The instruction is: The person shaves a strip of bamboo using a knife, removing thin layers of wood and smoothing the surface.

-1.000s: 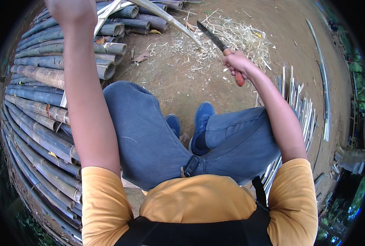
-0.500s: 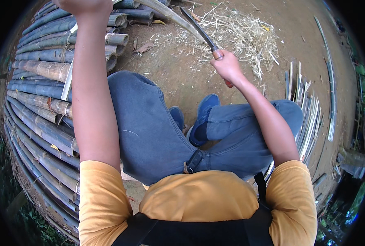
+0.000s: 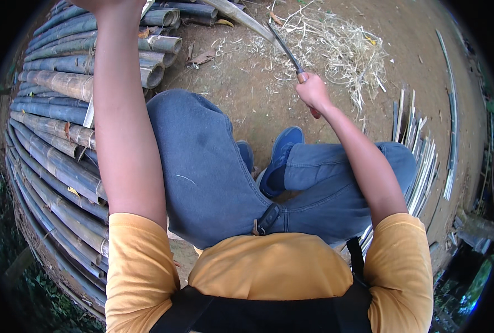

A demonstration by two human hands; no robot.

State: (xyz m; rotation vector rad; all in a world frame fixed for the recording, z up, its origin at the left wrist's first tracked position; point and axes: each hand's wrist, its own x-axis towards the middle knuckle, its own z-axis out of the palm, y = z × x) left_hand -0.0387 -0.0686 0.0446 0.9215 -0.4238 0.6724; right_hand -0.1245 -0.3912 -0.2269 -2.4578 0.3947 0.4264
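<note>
The right hand [image 3: 313, 91] is gripping a knife [image 3: 286, 49] just beside a pale strip [image 3: 244, 19] slanting from the upper edge — ground [image 3: 241, 102] is leaving room before the shoes [image 3: 287, 139]. The left hand [image 3: 109, 4] is being cropped — I cannot tell its grip.

Poles [image 3: 66, 85] lie at my left, strips [image 3: 423, 165] at my right; ahead, a shavings heap [image 3: 349, 47] sits right of my knife [image 3: 286, 49].

A big stack of bamboo poles [image 3: 58, 158] lies on the left. Thin sticks [image 3: 423, 158] and skinny poles [image 3: 453, 127] lie on brown dirt [image 3: 247, 100] on the right.
</note>
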